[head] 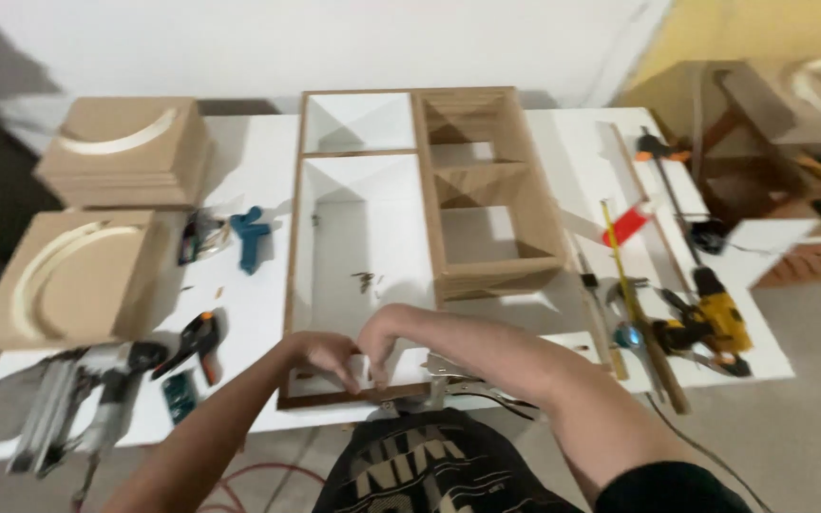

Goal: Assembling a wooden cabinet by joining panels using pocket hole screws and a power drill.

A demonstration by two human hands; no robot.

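At the near edge of the white table point(258, 152), left hand point(327, 356) and right hand point(379, 344) curl half-closed together, fingertips pinching something too small to identify against the wooden cabinet frame point(287, 275); locking pliers point(463, 380) lie just right.

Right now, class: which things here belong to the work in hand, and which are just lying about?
In hand:
left hand
right hand
cabinet frame
locking clamp

Lying about:
yellow drill
blue tool
spring clamp
stacked boards
bar clamp
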